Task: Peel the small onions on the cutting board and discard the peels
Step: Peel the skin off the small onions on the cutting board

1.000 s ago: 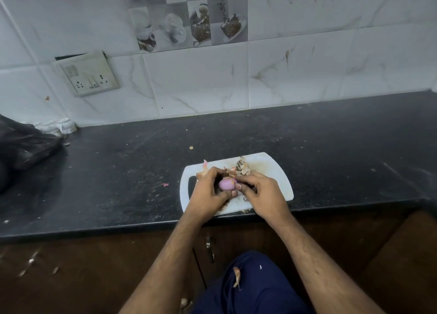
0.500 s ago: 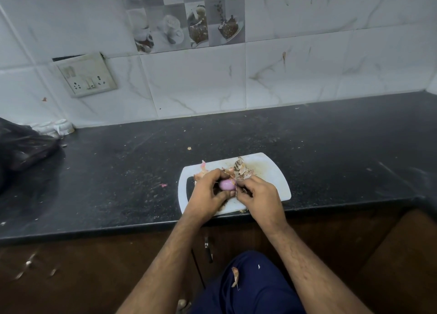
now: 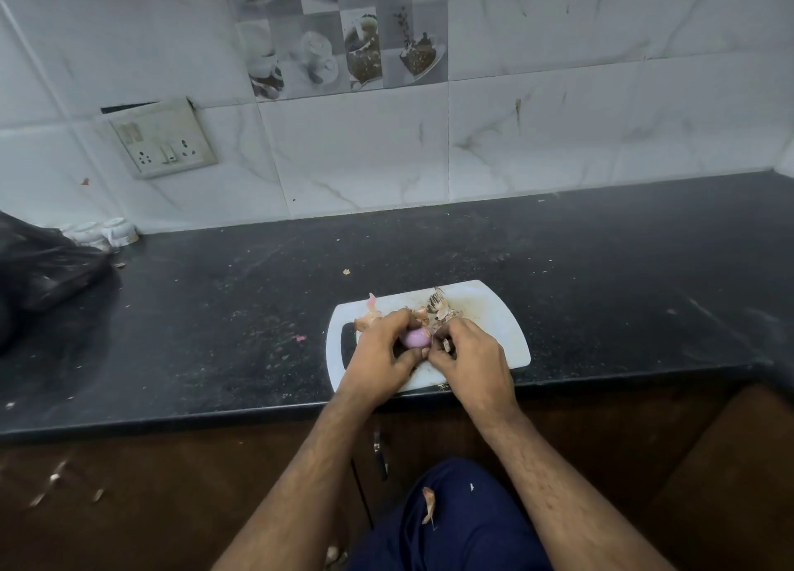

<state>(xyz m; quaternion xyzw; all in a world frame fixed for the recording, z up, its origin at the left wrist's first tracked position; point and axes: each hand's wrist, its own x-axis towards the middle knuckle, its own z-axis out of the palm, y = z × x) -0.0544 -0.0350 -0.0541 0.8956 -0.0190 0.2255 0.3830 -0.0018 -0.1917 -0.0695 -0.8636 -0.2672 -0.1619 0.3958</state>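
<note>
A white cutting board (image 3: pixel 494 312) lies at the front edge of the black counter. Over it, my left hand (image 3: pixel 378 355) holds a small pink-purple onion (image 3: pixel 414 337), its skin mostly off. My right hand (image 3: pixel 468 355) meets it from the right, fingertips pinched at the onion's right end, with a scrap of peel by the fingers. Loose peels (image 3: pixel 438 306) lie in a heap on the board behind my hands, and more peels (image 3: pixel 369 317) sit at its back left. What lies under my hands is hidden.
A black plastic bag (image 3: pixel 38 269) sits at the counter's far left, with small white cups (image 3: pixel 103 231) behind it by the tiled wall. Peel bits dot the counter (image 3: pixel 298 337) and the floor at lower left. One peel (image 3: pixel 428 504) clings to my blue trousers.
The hands stay together over the board with the onion between them. My right fingers have shifted slightly along the onion's right end. The camera has tilted a little.
</note>
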